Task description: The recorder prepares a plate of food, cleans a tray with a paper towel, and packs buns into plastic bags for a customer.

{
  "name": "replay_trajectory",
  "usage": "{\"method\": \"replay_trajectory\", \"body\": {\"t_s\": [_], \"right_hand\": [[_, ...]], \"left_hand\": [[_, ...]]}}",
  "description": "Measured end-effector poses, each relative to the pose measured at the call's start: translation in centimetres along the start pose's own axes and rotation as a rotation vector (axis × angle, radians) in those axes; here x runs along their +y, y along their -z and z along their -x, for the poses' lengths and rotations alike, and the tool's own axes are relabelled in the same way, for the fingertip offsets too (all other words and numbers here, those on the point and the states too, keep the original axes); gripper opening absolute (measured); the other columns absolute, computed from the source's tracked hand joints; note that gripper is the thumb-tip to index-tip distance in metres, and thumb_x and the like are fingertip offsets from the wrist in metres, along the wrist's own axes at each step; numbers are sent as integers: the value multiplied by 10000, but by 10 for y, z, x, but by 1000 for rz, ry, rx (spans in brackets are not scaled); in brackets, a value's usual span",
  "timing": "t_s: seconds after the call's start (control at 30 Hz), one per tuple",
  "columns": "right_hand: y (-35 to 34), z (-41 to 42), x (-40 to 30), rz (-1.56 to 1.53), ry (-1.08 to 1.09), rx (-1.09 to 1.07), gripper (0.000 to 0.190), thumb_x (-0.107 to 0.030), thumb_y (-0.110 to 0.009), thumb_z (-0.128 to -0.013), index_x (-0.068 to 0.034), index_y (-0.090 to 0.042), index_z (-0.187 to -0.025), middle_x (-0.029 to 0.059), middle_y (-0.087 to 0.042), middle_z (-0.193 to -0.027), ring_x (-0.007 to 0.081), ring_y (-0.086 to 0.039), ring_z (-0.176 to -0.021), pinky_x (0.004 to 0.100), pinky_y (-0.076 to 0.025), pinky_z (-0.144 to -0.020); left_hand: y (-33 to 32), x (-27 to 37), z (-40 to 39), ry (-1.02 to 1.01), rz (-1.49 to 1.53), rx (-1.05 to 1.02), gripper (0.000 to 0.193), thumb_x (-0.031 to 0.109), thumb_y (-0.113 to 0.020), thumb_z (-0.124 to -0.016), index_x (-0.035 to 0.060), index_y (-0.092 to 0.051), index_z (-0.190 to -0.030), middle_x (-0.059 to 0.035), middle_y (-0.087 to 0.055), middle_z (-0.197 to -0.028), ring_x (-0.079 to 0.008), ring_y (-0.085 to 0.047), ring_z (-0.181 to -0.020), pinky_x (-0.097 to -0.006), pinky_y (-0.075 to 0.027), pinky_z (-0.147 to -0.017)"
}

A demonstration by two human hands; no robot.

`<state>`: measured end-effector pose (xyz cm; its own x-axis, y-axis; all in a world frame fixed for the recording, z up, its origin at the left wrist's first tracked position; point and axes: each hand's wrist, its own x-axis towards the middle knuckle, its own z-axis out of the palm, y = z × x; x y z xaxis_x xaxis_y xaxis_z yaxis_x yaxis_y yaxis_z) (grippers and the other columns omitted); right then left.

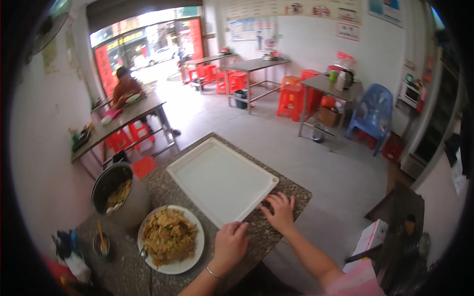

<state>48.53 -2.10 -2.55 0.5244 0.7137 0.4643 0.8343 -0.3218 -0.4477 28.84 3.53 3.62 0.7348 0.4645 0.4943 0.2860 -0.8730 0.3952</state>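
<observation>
A shallow white rectangular tray (218, 177) lies flat on a speckled stone-look counter (296, 192), with no food in it. At its near corner is my left hand (231, 240), fingers curled against the rim and a bracelet on the wrist. My right hand (280, 214) rests by the tray's right-hand edge, fingers spread and holding nothing visible. Left of my left hand stands a white plate (200, 236) heaped with a shredded, cooked-looking food (170, 236). A metal spoon handle (143, 253) pokes out at the plate's left rim.
A deep metal pot (137, 199) with more food stands behind the plate. Beside it is a small bowl (101, 249) with a wooden-handled brush or spoon (102, 236). A seated person (126, 88) eats at a table. Red stools (290, 100) and a blue chair (372, 111) stand beyond.
</observation>
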Motion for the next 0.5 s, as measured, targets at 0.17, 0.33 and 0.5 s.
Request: {"method": "replay_trajectory", "body": {"t_s": [0.17, 0.33, 0.5], "right_hand": [[9, 2, -2, -99, -60, 104, 369, -241, -603, -759, -107, -507, -1090, 73, -493, -1142, 288, -380, -1165, 554, -136, -1011], [9, 2, -6, -54, 41, 155, 519, -323, -568, -812, -112, -411, -1259, 122, -374, -1290, 303, -332, -1213, 525, -121, -1027], [-1, 6, -39, -125, 133, 43, 508, -378, -530, -830, -116, -427, -1253, 117, -361, -1311, 308, -298, -1239, 535, -106, -1026]], "left_hand": [[34, 12, 55, -30, 351, -200, 333, 138, -642, -733, 74, -569, -1051, -120, -560, -967, -284, -549, -892, -363, -460, -765], [81, -5, 116, 261, 657, -503, 310, 129, -588, -814, 60, -547, -1114, -112, -577, -979, -215, -598, -873, -304, -480, -766], [125, -17, 180, 647, 915, -286, 306, 81, -623, -793, 53, -578, -1094, -61, -600, -894, -136, -588, -819, -263, -471, -732]]}}
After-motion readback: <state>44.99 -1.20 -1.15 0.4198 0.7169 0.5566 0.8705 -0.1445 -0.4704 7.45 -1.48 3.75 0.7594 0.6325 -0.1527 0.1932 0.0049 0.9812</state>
